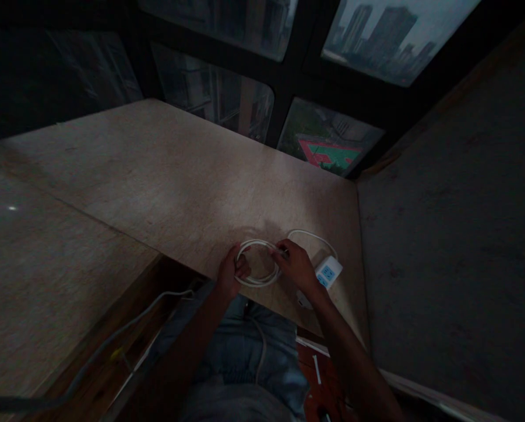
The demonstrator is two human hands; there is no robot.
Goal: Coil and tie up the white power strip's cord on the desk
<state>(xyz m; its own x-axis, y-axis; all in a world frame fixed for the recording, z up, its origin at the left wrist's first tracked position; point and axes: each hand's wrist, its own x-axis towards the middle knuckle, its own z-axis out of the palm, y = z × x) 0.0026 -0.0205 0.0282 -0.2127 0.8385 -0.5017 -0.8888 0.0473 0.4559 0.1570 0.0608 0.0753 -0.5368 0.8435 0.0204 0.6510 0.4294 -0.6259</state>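
A white cable (257, 284) is wound into a round coil of several loops above the front edge of the ledge. My left hand (232, 271) is closed around the coil's left side. At its upper right, my right hand (294, 262) pinches the cable. From there the cable arcs over to a white power strip (331, 271) with blue socket faces, lying to the right of my right hand. My right forearm partly covers the strip. A rounded white piece (304, 300) shows beside that forearm; its kind is hard to make out in the dim light.
The stone-look ledge (192, 170) runs along dark-framed windows (284, 88). A patterned wall (447, 234) bounds it on the right. At lower left, a grey cable (125, 325) crosses a wooden recess. Below the ledge are my legs in jeans (240, 346) and a reddish surface (319, 375).
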